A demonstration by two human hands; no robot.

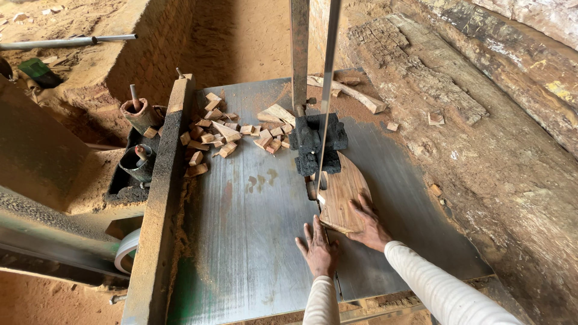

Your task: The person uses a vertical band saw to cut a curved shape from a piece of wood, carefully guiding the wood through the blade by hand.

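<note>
A curved, flat piece of wood (344,188) lies on the metal saw table (253,229), its left edge against the thin vertical band-saw blade (328,90). My right hand (369,224) presses flat on the near end of the wood. My left hand (318,247) rests flat on the table just left of the wood, fingertips touching its near corner. Both arms wear white ribbed sleeves. A black blade guide block (318,141) sits just behind the wood.
Several small wood offcuts (226,132) lie at the table's far left. A rough wooden fence beam (161,192) runs along the left edge. Two rusty cylinders (139,138) stand left of it. A weathered log (415,66) and sawdust-covered ground lie to the right.
</note>
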